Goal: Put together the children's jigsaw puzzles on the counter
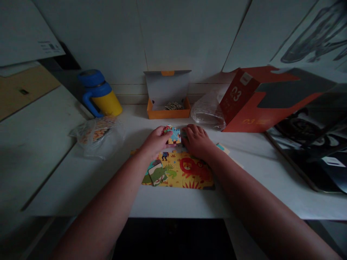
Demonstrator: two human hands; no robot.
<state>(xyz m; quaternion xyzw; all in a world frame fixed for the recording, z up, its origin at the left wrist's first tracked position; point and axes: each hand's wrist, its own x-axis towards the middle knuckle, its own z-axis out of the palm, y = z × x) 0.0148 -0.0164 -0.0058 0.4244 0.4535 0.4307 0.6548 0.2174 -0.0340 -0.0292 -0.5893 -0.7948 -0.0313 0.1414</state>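
Observation:
A colourful jigsaw puzzle [176,173] with a red lion and green plants lies on the white table. My left hand [157,141] is closed on a small stack of puzzle pieces [174,135] above the puzzle's far edge. Just right of the stack, my right hand [197,140] rests palm down at the far edge, its fingers close together; what lies under them is hidden. One loose piece [157,173] sits tilted on the puzzle's left part. Another loose piece [222,148] is on the table beside my right forearm.
Behind the puzzle stands an open orange box [169,114] holding striped pieces. A blue and yellow jug [107,101] and a plastic bag of sticks [99,135] are at left. Clear plastic packaging [208,112] and a large red box [244,104] stand at right.

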